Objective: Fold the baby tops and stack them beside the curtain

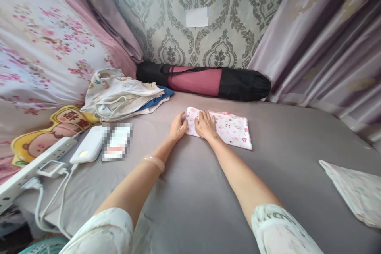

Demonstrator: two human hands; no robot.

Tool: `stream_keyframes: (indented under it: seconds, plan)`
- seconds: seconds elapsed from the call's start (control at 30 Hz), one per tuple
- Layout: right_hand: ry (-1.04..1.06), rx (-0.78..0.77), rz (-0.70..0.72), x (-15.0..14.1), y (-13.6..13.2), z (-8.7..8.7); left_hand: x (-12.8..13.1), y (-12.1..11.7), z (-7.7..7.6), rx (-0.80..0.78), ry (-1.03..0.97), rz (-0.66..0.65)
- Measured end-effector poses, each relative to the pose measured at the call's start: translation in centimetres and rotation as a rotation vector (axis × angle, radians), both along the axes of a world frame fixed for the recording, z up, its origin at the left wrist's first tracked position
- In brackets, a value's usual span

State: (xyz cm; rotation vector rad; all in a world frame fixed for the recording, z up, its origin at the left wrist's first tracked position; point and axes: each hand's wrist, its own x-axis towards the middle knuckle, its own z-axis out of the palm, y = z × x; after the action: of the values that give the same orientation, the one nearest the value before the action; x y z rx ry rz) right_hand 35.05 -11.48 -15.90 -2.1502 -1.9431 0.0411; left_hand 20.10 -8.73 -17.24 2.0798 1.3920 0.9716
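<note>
Nearest to us were our pale, patterned fabric sleeves (101, 228), above a smooth grey sheet (193, 210). Off to our right lay a pale printed cloth (354, 192), cut by the picture's edge; to our left ran a long white plastic power strip (59, 149) with plugs in it. A pale, rounded bracelet (154, 162) circled our left wrist, and a white box-shaped device (92, 143) lay beyond the strip.

Farther out, the folded white cloth with pink and red prints (233, 127) lay flat on the sheet in front of us. Our left hand (179, 127) rested at its left end, fingers bent; we could not tell whether they pinched the edge. Our right hand (206, 125) lay palm down on top, fingers extended, grasping nothing.

Behind, to the left, we saw a crumpled pile of white and blue fabric (125, 93), then a long black-and-pink cylindrical bag (195, 81) near the grey-patterned wall (166, 12).
</note>
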Motion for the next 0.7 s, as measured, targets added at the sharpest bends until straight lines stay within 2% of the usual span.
stream_keyframes:
  seconds: [0.13,0.27,0.4,0.6,0.7]
  plan:
    - [-0.001,0.015,-0.003,0.0,0.0,-0.6,-0.2,0.0,0.1,-0.034,-0.065,0.021]
    - [0.004,-0.036,-0.004,-0.1,0.4,0.2,-0.1,-0.2,0.3,-0.048,-0.081,0.02]
    - [-0.023,0.011,0.037,-1.2,1.1,0.9,0.0,-0.1,0.3,-0.047,-0.093,0.014]
    - [-0.006,-0.023,0.034,-1.8,1.4,0.0,0.0,-0.1,0.3,-0.063,-0.105,0.027]
    - [-0.005,-0.037,0.028,-1.9,1.6,0.3,-0.1,-0.1,0.3,-0.072,-0.148,0.045]
